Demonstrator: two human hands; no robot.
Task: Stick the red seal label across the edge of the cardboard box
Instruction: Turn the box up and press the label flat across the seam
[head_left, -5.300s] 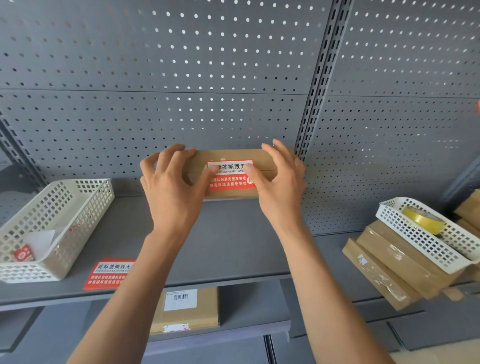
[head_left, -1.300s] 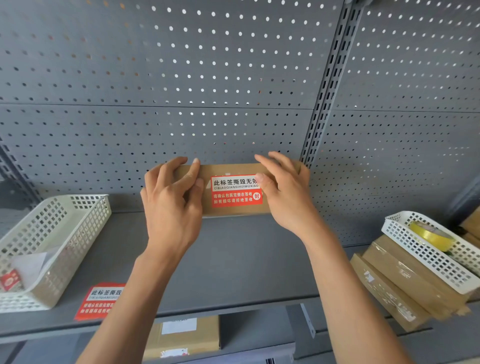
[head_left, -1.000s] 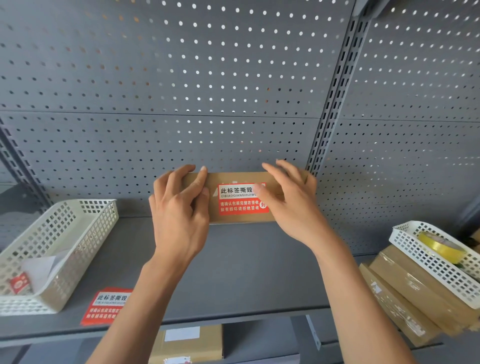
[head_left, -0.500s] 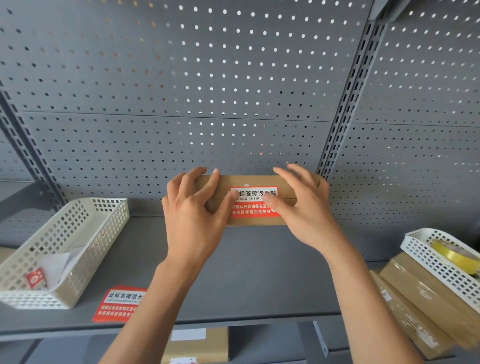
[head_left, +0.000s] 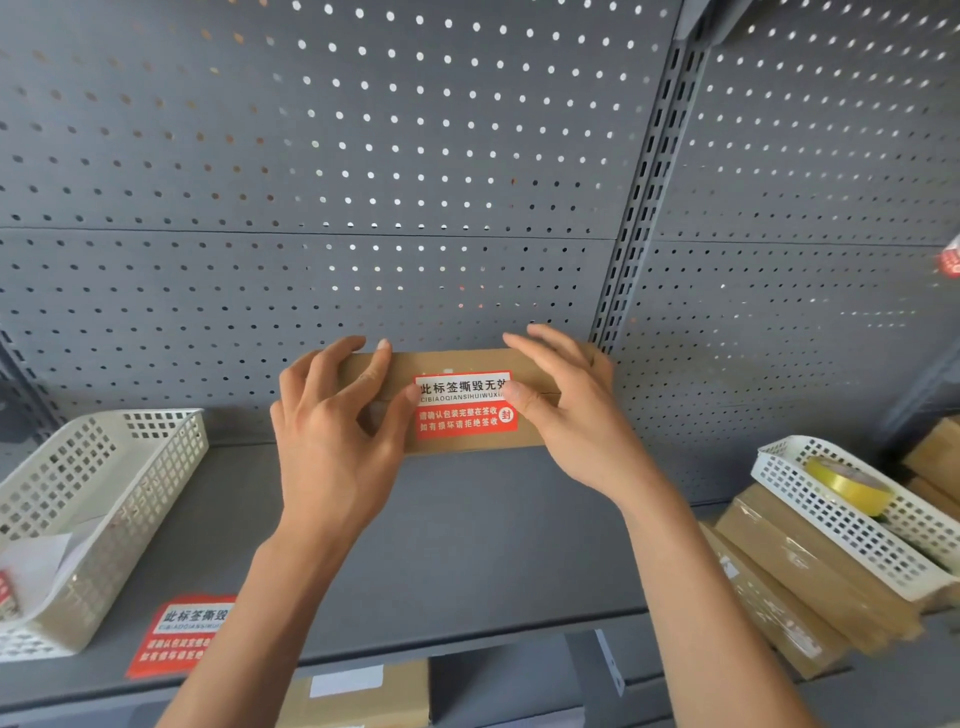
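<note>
A flat brown cardboard box (head_left: 470, 361) stands on its long edge at the back of a grey shelf (head_left: 467, 545), against the pegboard. A red and white seal label (head_left: 464, 405) lies on its front face across the flap seam. My left hand (head_left: 332, 441) grips the box's left end, thumb touching the label's left edge. My right hand (head_left: 571, 410) holds the right end, its thumb pressing the label's upper right corner. Both ends of the box are hidden by my fingers.
A white mesh basket (head_left: 78, 519) with backing paper stands at the shelf's left, a spare red label (head_left: 179, 642) beside it. At the right, another basket (head_left: 852, 525) holds a yellow tape roll (head_left: 844, 486) on stacked cardboard boxes (head_left: 789, 587). A further box (head_left: 358, 696) lies on the lower shelf.
Over the last second my view has drifted, so everything sits further right in frame. Both hands stay on the box, and the right thumb has slid onto the label's right end.
</note>
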